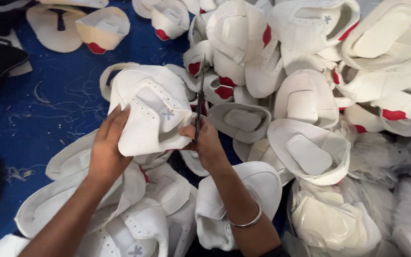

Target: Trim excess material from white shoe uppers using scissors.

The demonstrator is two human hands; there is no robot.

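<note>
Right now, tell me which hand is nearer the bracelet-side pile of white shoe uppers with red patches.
Right. The right hand, holding small scissors, sits beside the pile of white uppers; the left hand grips the held white upper on its far side.

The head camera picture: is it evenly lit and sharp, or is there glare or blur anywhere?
Head view: soft, even light, with only faint shadows under the left hand and right hand; the white shoe upper they hold is bright but keeps its perforations and small grey mark; the thin scissors look slightly soft; the clear plastic bags at lower right show mild sheen.
</note>
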